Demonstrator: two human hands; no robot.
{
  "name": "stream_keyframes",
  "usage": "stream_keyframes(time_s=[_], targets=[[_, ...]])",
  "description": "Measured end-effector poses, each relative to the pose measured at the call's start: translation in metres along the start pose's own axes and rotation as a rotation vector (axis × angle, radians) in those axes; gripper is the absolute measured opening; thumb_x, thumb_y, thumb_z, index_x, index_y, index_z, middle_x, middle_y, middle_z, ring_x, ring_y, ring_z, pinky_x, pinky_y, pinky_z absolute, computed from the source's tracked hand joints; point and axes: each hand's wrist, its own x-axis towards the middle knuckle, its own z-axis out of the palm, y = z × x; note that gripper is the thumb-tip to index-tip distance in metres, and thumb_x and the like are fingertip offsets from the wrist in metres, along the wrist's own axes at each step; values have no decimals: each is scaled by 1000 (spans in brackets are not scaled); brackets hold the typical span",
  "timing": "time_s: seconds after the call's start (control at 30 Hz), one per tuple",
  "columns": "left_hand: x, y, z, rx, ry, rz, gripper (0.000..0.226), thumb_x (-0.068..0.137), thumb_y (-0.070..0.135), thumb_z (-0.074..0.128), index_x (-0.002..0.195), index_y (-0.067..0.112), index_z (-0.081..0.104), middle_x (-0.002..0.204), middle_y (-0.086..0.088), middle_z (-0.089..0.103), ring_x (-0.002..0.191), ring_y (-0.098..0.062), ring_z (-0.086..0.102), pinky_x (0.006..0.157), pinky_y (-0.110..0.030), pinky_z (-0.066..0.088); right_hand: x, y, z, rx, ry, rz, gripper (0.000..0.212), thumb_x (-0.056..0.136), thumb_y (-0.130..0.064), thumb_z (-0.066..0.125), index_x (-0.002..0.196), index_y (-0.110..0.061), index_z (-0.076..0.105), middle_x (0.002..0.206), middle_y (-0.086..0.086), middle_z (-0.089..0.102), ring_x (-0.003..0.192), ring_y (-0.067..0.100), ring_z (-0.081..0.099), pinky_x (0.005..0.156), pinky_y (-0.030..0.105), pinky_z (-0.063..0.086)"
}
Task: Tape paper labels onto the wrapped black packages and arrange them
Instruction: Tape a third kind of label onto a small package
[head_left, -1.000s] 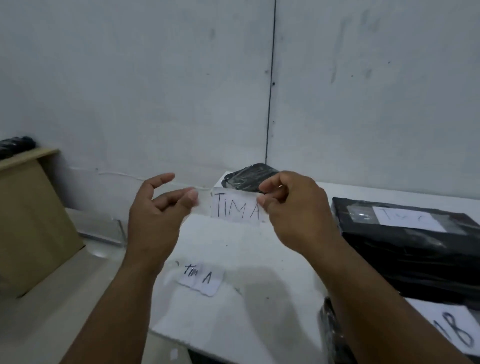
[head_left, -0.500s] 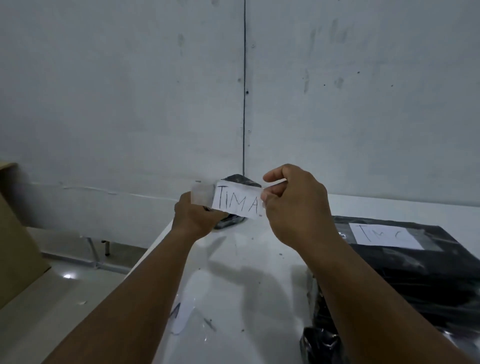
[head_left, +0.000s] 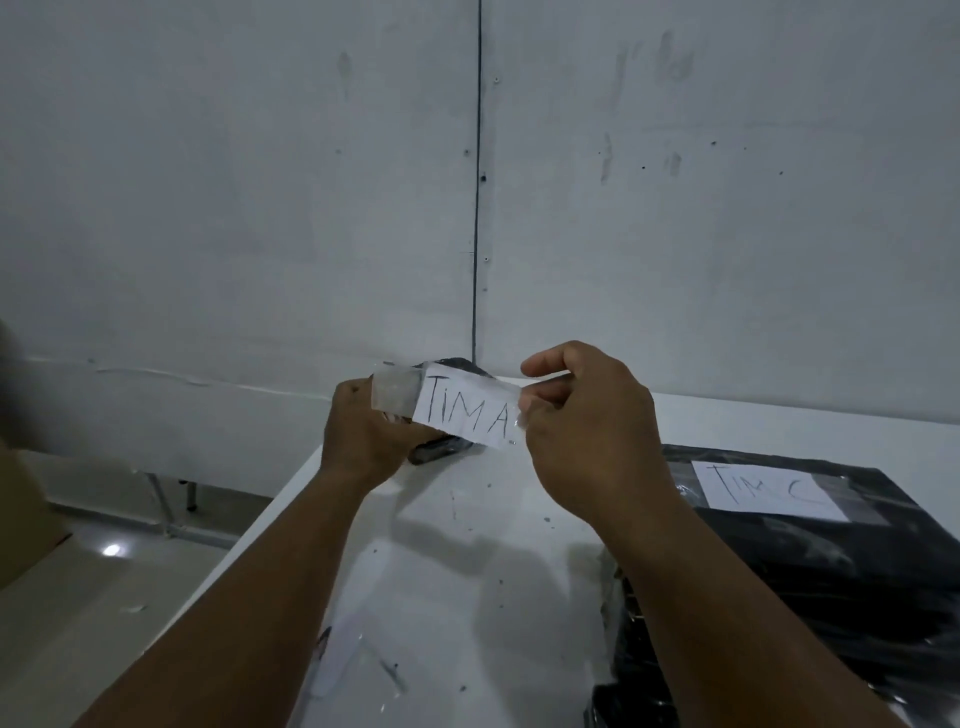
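At the centre of the frame, a small white paper label (head_left: 470, 410) hand-lettered "TIM A" is held in the air above the far end of a white table (head_left: 467, 561), a strip of clear tape (head_left: 397, 393) running off its left edge. The left hand (head_left: 363, 431) closes its grip on that tape end, fingers curled; the right hand (head_left: 587, 421) pinches the label's right edge between thumb and fingers. Just behind the label, a small black plastic-wrapped package (head_left: 441, 447) lies at the table's far corner, mostly hidden. At right, a large flat black wrapped package (head_left: 831, 587) rests on the table, a second white paper label (head_left: 769, 491) reading "TIM C" taped to its top. Across the upper frame runs a pale grey wall (head_left: 260, 182) with a dark vertical seam; a light tiled floor (head_left: 104, 597) fills the lower left.
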Motion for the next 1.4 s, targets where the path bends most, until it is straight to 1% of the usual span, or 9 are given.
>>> stream_keyframes(time_s=[0.1,0.3,0.5,0.73,0.83,0.97,1.07,1.2,1.4], targets=[[-34,8,-23,-43,16,12,49,47,60,89,91,50,70,107,13,71,104,-17,68,86,-40,60,-1,-5,-4,21,10,-10,23,93,-9,63,102,-29,66,90,-11,69,84,4,68,56,5,44],[-132,-1,-65,-189,-71,-48,69,48,33,94,112,26,70,129,11,58,111,7,62,85,-6,52,-13,-19,-4,20,-27,-44,20,94,-15,66,105,-31,65,86,-15,66,73,-4,61,52,2,41],[-203,-26,-97,-204,-158,-33,71,42,42,100,110,36,77,134,14,60,127,-5,59,101,-21,52,-40,-25,6,-96,-248,-35,20,94,-24,66,109,-36,60,94,-11,67,71,2,61,48,10,36],[-233,-28,-113,-421,-247,-95,80,44,17,102,118,22,72,138,3,64,128,-16,61,104,-32,53,-82,-4,30,-141,-468,108,24,94,-20,68,113,-32,60,83,-8,69,74,4,64,56,17,41],[-237,-30,-117,-402,-290,-141,89,41,23,104,121,24,66,138,8,65,129,-14,61,107,-31,50,-93,8,40,-119,-476,153,26,94,-13,65,112,-31,60,81,-7,68,66,-4,64,50,13,42],[-236,-27,-122,-337,-267,-152,82,54,59,93,125,31,64,145,15,58,133,-11,57,108,-37,49,-100,16,48,-44,-462,166,27,94,-6,60,111,-28,60,79,-8,65,55,-18,55,43,7,39],[-234,-13,-116,-248,-68,-178,62,72,76,69,110,26,71,128,24,67,117,3,63,94,-23,54,-103,17,52,-36,-425,153,26,96,-9,59,111,-30,61,78,-10,64,59,-16,56,45,5,38],[-230,-3,-108,-150,112,-211,12,91,29,70,84,20,73,92,13,75,87,-1,69,76,-22,53,-106,20,51,-44,-414,164,24,96,-16,60,109,-36,60,83,-13,68,68,-3,64,50,7,40],[-229,0,-109,-114,201,-289,19,90,29,72,74,19,73,73,10,73,69,-7,65,64,-25,47,-109,27,45,-95,-292,172,33,90,-23,72,117,-38,59,113,-18,59,95,8,64,82,28,54]])
